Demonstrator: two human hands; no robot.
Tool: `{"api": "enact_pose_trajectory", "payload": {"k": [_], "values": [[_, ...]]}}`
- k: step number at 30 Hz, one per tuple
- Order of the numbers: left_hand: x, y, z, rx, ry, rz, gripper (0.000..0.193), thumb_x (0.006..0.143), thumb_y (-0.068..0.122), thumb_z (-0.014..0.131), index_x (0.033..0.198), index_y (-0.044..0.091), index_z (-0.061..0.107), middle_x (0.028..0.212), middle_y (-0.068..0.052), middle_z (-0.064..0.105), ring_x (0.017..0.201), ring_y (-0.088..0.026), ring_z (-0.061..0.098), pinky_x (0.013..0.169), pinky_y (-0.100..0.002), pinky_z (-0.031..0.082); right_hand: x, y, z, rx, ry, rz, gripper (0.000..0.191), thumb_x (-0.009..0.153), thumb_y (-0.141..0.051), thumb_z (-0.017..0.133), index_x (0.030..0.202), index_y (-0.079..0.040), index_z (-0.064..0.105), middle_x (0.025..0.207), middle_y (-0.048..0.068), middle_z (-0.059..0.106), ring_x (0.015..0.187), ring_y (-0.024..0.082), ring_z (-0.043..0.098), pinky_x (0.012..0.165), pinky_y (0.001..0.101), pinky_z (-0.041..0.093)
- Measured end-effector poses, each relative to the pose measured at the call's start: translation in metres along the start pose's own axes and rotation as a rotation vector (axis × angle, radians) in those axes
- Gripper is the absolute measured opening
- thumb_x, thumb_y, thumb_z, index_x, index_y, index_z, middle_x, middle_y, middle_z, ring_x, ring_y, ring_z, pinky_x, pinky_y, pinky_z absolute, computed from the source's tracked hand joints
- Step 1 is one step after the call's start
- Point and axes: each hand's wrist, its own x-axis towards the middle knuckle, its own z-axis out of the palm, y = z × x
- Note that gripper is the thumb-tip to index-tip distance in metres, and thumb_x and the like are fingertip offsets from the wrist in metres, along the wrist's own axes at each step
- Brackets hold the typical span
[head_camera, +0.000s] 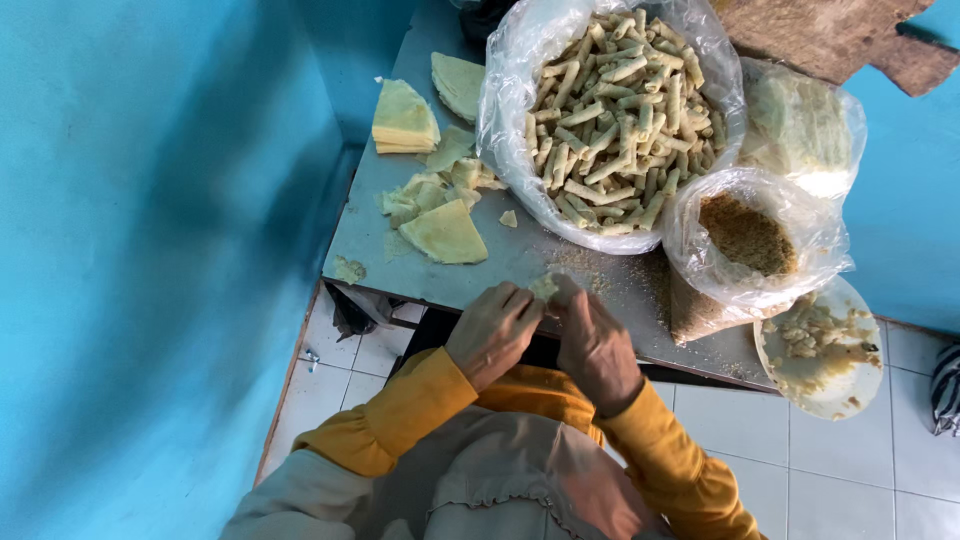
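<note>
Two hands are meeting at the near edge of the grey metal table (470, 270), both curling around a small pale piece of dough wrapper (545, 287): the left hand (493, 333) is pinching it from the left and the right hand (597, 348) is closing on it from the right, fingers bent tight. Just beyond them, a large clear bag of rolled pastry sticks (610, 110) is sitting open. Left of it, torn wrapper sheets (445, 232) and a neat stack of wrappers (403, 118) are lying on the table. To the right, a smaller bag of brown crumb filling (748, 235) is standing beside a white plate (825, 350) overhanging the edge
</note>
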Motion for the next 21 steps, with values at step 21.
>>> {"api": "enact_pose_trajectory", "payload": {"k": [21], "values": [[0.021, -0.009, -0.016, -0.006, 0.037, 0.032, 0.015, 0.083, 0.004, 0.069, 0.096, 0.000, 0.066, 0.096, -0.014, 0.064, 0.097, -0.029, 0.061, 0.084, -0.040, 0.054, 0.021, -0.032, -0.023, -0.060, 0.061, -0.021, 0.050, 0.090, 0.002, 0.063, 0.137, 0.005, 0.047, 0.101, 0.018, 0.070, 0.089, 0.035, 0.068, 0.075, 0.0423, 0.059]]}}
